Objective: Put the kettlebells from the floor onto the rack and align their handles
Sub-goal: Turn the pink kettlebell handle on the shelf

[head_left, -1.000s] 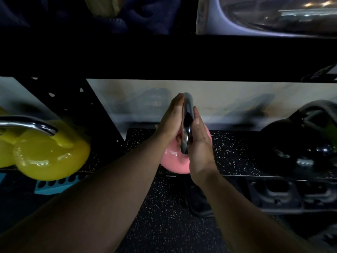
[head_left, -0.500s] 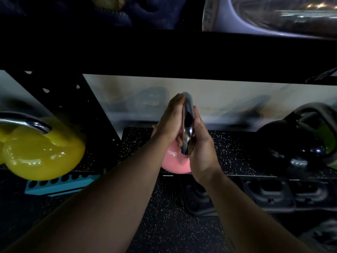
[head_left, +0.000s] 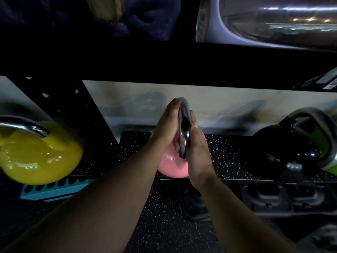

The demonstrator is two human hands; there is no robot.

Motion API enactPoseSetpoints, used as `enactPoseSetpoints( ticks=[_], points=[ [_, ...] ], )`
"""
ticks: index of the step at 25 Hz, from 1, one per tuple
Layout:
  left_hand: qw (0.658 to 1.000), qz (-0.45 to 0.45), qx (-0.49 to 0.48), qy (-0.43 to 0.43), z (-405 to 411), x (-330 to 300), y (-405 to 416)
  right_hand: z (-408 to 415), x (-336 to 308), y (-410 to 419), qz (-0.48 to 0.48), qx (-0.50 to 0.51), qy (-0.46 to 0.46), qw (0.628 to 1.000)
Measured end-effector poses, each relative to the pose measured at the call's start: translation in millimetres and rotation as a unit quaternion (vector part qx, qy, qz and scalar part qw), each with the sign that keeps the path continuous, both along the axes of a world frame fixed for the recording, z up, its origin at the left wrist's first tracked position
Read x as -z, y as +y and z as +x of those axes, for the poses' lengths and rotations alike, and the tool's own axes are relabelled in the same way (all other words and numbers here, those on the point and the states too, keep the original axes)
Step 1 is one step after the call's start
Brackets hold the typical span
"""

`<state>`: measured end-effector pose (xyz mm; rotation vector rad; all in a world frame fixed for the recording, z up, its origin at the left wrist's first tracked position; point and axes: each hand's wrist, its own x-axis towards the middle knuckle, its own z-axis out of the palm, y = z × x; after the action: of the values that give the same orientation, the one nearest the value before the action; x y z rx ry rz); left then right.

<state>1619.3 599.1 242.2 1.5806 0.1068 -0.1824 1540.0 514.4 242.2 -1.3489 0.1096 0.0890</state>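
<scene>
I have both hands on the pink kettlebell (head_left: 172,166), which sits at the front edge of the speckled rubber rack shelf (head_left: 237,156), roughly mid-shelf. My left hand (head_left: 166,127) presses flat against the left side of the chrome handle (head_left: 184,128), and my right hand (head_left: 197,148) presses against the right side, so the handle is sandwiched between my palms. The fingers are mostly straight, not curled through the loop. The handle points edge-on toward me.

Handling guess: cast metal, rigid, no give, nothing fragile. It is small, so probably light for a kettlebell, but dense for its size. The glossy pink coating and polished chrome look slick, so a flat-palm squeeze can slip. A better hold is fingers wrapped through the loop, or one hand on the handle and one cupping the ball. The rubber mat likely grips the base, so twisting to align needs a slight lift or a firm turn.

Neighbours: the yellow kettlebell (head_left: 36,157) is on the left past the rack upright (head_left: 76,110), with its chrome handle running sideways. The black kettlebell (head_left: 284,148) is to the right, well apart from the pink one. My handle looks to run crosswise to the yellow one's, so alignment probably is not done.

Risk: pinched fingers if the bell rolls off the front lip.
</scene>
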Motion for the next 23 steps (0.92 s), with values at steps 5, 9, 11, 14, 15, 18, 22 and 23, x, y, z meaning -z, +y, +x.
enactPoseSetpoints(
  ticks=[5, 9, 11, 14, 15, 18, 22, 23],
  points=[
    [0.995, 0.090, 0.037, 0.025, -1, -8, 3, -5, -4, 0, -0.033, 0.013, 0.008, 0.999],
    [0.981, 0.194, 0.017, -0.007, -21, -15, 10, -4, -7, -23, -0.163, -0.041, 0.008, 0.986],
    [0.967, 0.252, 0.036, -0.014, -47, -8, 24, -3, -10, -47, -0.261, -0.069, 0.021, 0.963],
    [0.934, 0.347, 0.086, 0.011, -87, 3, 57, -10, -14, -98, -0.481, -0.128, 0.006, 0.867],
    [0.912, 0.401, 0.089, 0.018, -96, 4, 72, -14, -16, -109, -0.538, -0.136, 0.005, 0.832],
    [0.843, 0.532, 0.069, 0.027, -115, -3, 115, -22, -22, -116, -0.645, -0.155, -0.009, 0.749],
    [0.825, 0.563, 0.039, 0.001, -131, -8, 156, -32, -31, -66, -0.695, -0.210, -0.069, 0.684],
    [0.824, 0.564, 0.045, -0.016, -135, -10, 163, -38, -31, -48, -0.699, -0.215, -0.084, 0.677]
  ],
)
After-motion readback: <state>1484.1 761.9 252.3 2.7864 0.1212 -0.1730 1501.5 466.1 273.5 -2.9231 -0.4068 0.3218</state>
